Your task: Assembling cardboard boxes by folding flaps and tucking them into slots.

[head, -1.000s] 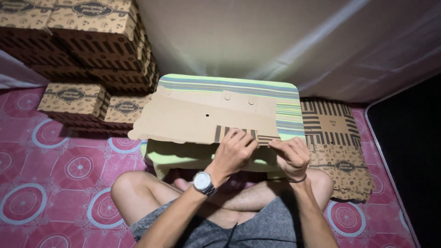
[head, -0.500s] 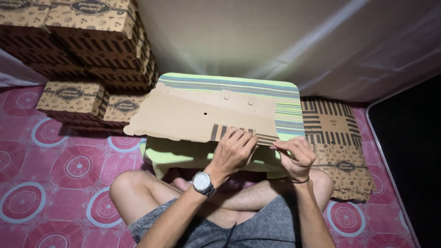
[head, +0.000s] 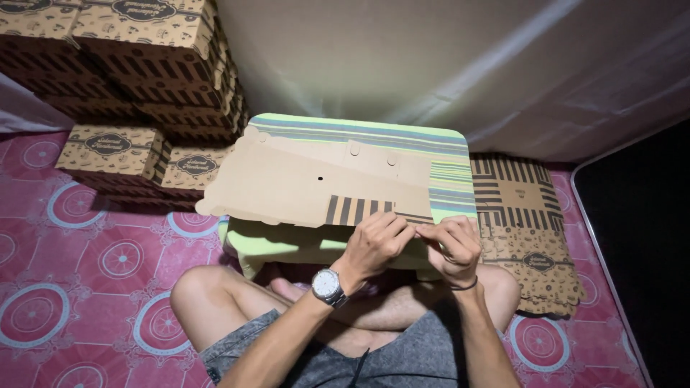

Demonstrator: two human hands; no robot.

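Here your fingers are clamped on the near striped edge of the flat cardboard box blank, left hand and right hand touching. The blank lies across the striped green worktop. Left of the worktop stand stacked folded boxes; right of it lies a pile of flat blanks.

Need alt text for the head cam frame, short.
Both hands, left hand and right hand, pinch the near edge of a flat cardboard blank lying on a small striped table over the person's crossed legs. Folded boxes are stacked at left; more flat blanks lie at right.
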